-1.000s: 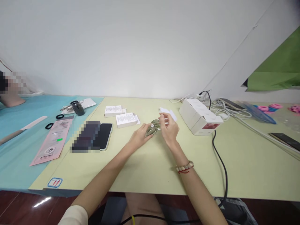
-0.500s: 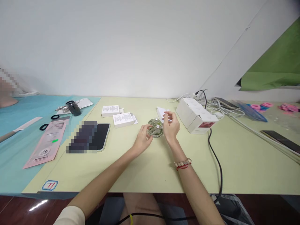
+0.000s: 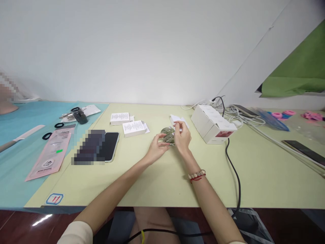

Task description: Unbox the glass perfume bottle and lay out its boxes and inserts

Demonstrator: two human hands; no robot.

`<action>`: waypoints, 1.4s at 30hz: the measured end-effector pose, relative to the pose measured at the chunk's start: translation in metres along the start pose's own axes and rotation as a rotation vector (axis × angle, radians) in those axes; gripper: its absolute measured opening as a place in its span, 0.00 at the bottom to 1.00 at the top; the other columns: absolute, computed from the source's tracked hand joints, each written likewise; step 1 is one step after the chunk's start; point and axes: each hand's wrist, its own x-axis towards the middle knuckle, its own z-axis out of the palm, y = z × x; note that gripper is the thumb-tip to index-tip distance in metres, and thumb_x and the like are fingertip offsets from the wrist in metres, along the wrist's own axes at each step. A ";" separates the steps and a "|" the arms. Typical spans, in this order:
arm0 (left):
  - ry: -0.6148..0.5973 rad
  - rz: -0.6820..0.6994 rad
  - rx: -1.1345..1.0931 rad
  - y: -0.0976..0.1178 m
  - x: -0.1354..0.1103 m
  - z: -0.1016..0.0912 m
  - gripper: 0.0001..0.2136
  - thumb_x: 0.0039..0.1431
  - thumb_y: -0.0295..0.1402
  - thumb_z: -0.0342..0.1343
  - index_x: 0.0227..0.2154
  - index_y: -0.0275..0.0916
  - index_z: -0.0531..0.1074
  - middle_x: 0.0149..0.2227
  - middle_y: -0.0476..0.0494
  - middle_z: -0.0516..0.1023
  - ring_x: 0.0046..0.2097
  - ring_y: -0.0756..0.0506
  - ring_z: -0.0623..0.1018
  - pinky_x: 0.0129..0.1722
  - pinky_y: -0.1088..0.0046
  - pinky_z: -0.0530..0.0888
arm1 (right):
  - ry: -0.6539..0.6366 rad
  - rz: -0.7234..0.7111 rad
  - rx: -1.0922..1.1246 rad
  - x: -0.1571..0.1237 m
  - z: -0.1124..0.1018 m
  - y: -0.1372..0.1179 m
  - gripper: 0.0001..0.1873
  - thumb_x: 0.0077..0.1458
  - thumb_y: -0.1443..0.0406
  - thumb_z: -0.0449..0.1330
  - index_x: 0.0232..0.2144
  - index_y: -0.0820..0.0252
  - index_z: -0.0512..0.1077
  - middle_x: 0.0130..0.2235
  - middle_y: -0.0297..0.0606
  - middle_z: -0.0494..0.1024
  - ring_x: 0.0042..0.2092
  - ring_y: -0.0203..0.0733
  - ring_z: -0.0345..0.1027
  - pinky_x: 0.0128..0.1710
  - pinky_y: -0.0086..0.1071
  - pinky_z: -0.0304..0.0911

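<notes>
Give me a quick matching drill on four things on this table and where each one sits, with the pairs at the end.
Things:
1. clear packet
2. phone
3. pink packet
4. black cable

Places:
A. on the blue cloth
B. running off the table's near edge
C. between the left hand and right hand
D. flat, left of both hands

Pairs: 1-C, 2-D, 3-A, 4-B

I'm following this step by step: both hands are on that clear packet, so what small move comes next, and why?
Probably pull the pinched edge apart: the left hand steadies the clear packet just above the table while the right hand pinches its top.
</notes>
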 end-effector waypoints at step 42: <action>0.589 -0.091 1.415 -0.009 0.030 -0.091 0.24 0.57 0.26 0.40 0.58 0.40 0.58 0.59 0.37 0.54 0.60 0.33 0.53 0.52 0.55 0.59 | -0.286 -0.079 0.103 0.003 0.008 0.025 0.20 0.59 0.50 0.42 0.46 0.52 0.63 0.45 0.33 0.68 0.46 0.38 0.61 0.46 0.34 0.54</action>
